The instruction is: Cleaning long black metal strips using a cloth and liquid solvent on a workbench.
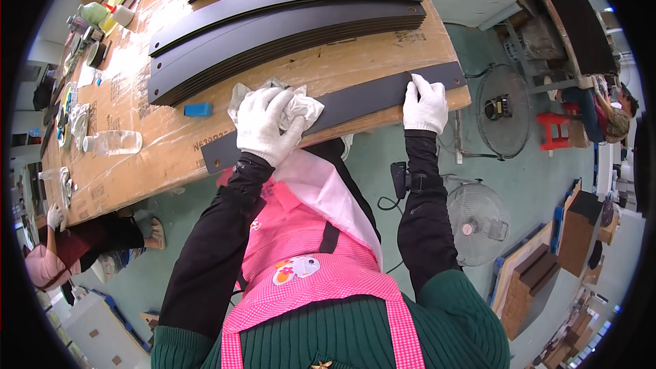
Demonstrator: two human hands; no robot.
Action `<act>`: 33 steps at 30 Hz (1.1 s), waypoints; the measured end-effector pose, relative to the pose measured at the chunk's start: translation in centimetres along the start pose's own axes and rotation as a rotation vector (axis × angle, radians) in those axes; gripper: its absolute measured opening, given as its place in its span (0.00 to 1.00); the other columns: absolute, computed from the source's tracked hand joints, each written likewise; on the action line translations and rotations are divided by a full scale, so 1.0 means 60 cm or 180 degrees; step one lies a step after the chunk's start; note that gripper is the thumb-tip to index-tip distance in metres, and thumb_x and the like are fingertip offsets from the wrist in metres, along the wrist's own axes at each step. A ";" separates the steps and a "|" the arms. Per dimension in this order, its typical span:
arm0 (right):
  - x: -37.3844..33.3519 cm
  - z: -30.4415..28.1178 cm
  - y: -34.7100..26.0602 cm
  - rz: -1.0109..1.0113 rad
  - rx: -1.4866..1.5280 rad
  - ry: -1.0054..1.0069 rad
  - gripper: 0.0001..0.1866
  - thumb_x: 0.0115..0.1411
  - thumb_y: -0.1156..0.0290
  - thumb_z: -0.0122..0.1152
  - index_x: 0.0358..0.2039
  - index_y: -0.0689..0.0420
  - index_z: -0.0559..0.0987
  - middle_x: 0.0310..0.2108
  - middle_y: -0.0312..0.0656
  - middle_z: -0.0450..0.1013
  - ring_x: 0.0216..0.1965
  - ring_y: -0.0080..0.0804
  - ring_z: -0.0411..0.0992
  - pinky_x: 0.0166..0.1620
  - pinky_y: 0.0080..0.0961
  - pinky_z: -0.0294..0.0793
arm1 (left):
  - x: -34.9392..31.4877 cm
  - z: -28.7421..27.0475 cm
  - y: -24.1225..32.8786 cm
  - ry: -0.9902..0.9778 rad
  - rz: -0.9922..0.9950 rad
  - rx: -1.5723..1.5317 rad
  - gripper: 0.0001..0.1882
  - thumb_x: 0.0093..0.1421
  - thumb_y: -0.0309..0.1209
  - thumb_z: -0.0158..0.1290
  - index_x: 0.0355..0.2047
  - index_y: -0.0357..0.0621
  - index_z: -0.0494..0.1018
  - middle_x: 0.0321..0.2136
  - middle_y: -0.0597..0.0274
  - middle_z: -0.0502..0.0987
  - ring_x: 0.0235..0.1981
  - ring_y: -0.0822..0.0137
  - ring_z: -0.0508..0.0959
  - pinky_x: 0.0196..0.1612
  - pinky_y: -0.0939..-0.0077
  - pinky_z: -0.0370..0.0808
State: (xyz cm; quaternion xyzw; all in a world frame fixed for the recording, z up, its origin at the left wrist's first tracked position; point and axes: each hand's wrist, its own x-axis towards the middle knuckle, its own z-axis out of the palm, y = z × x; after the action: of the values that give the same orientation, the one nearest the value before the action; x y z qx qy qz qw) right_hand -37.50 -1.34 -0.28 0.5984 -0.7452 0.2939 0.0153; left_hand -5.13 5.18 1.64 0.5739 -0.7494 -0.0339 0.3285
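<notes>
A long dark grey board (362,98) with a hole near each end lies along the near edge of the table. My left hand (265,123), in a white glove, is closed on a crumpled white cloth (307,108) and presses it onto the board left of its middle. My right hand (425,104), also gloved in white, is closed across the board near its right end, fingertips at the far edge. Its palm side is hidden. Beyond my hands is a stack of similar dark boards (294,39), and a small blue block (198,109) sits left of the cloth.
The table (164,157) is covered in brown cardboard. A clear bottle (115,143) lies on its left part, with a glue bottle (121,15) farther back. Two fans (504,106) stand at the right, near a red stool (555,130). Another person's gloved hand (55,216) is at the left.
</notes>
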 end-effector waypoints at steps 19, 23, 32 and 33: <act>-0.017 0.014 -0.010 -0.0380 0.0756 0.0018 0.12 0.59 0.73 0.72 0.45 0.51 0.89 0.31 0.39 0.75 0.30 0.33 0.77 0.37 0.32 0.77 | -0.003 0.001 0.001 -0.0039 -0.0010 0.0115 0.27 0.53 0.40 0.68 0.53 0.48 0.80 0.53 0.56 0.79 0.59 0.46 0.75 0.66 0.47 0.67; -0.021 0.011 -0.014 -0.0436 0.0844 -0.0058 0.12 0.59 0.73 0.72 0.45 0.53 0.90 0.30 0.38 0.75 0.29 0.33 0.76 0.36 0.30 0.76 | -0.003 -0.001 0.001 -0.0032 -0.0009 0.0102 0.27 0.52 0.40 0.68 0.53 0.49 0.80 0.53 0.57 0.79 0.59 0.46 0.74 0.65 0.47 0.68; -0.006 0.015 -0.007 -0.0151 0.0768 -0.0032 0.11 0.57 0.72 0.71 0.42 0.49 0.90 0.31 0.41 0.75 0.31 0.41 0.78 0.38 0.37 0.79 | 0.000 -0.004 0.006 -0.0033 -0.0018 0.0063 0.27 0.52 0.36 0.68 0.54 0.46 0.79 0.52 0.54 0.80 0.59 0.46 0.76 0.65 0.47 0.68; -0.007 0.015 -0.008 -0.0123 0.0764 -0.0027 0.11 0.57 0.72 0.70 0.42 0.49 0.90 0.32 0.41 0.76 0.32 0.42 0.78 0.38 0.38 0.79 | 0.000 -0.005 0.005 -0.0024 -0.0011 0.0067 0.27 0.52 0.36 0.68 0.54 0.46 0.79 0.52 0.54 0.80 0.59 0.46 0.76 0.65 0.47 0.68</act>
State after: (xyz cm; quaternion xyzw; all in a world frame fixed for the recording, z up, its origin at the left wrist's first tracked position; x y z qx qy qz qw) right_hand -36.67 -1.47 -1.00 0.6115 -0.6930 0.3781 -0.0538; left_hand -5.24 5.38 2.01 0.5786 -0.7499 -0.0288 0.3194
